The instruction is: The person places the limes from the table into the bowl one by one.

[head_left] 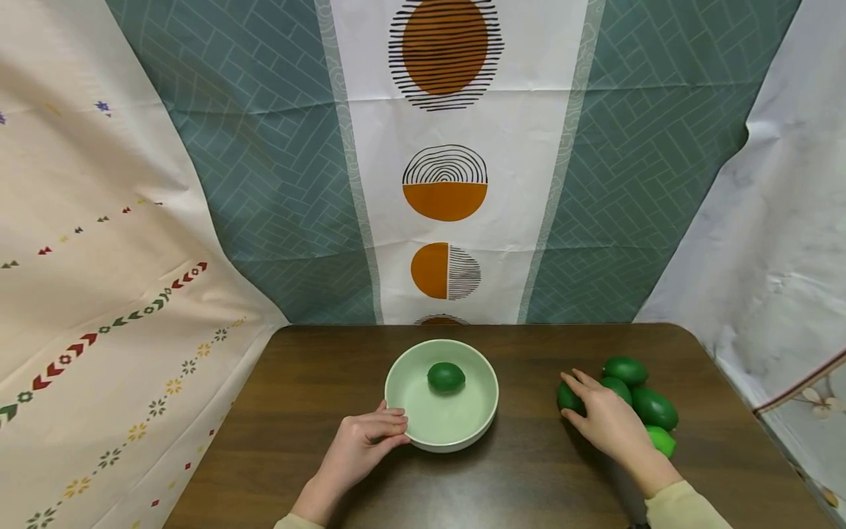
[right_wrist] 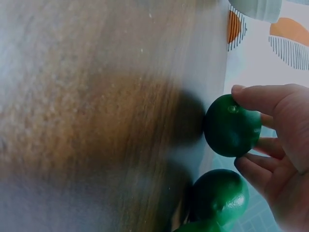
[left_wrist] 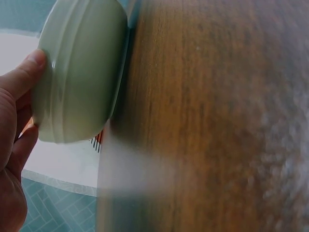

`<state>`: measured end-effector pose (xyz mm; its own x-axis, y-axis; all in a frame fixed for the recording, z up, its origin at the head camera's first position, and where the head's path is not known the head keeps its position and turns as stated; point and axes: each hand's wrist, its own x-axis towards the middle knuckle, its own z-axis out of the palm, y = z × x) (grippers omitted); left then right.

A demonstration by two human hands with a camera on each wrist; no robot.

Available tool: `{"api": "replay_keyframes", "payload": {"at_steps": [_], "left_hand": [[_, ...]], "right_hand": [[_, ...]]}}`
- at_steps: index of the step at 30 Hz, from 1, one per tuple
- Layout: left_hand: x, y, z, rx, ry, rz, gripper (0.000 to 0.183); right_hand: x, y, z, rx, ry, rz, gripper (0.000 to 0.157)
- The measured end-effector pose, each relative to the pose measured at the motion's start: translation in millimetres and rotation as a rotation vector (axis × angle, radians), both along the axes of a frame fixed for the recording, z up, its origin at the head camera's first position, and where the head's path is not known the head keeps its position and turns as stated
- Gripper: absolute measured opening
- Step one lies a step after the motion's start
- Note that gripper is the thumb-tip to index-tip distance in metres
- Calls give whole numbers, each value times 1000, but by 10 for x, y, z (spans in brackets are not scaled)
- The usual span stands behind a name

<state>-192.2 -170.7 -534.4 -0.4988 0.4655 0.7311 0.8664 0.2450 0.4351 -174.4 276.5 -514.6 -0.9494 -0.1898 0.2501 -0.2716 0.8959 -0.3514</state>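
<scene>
A pale green bowl (head_left: 441, 433) stands on the table with one dark green lime (head_left: 446, 377) inside. My left hand (head_left: 363, 439) holds the bowl's left rim, thumb against the outer wall and fingers at the edge. In the left wrist view, the bowl (left_wrist: 82, 72) shows its outer side. Over at the right, my right hand (head_left: 611, 419) grips another dark green lime (right_wrist: 232, 125) between thumb and fingers. Around that hand lie more dark green limes (head_left: 654, 408) and a bright green one (head_left: 661, 440), partly hidden behind the wrist.
The dark wooden table (head_left: 515, 477) ends at a patterned cloth (head_left: 264, 184) hanging behind it. A cream cloth (head_left: 132, 294) hangs along the left side, a whitish one (head_left: 786, 257) along the right.
</scene>
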Motion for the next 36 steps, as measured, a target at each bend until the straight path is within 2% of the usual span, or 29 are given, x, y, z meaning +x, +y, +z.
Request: {"api": "replay_keyframes", "payload": {"at_steps": [36], "left_hand": [[-3, 5, 2, -4, 4, 7, 24]], "right_hand": [[-7, -8, 3, -5, -32, -9, 68]]}}
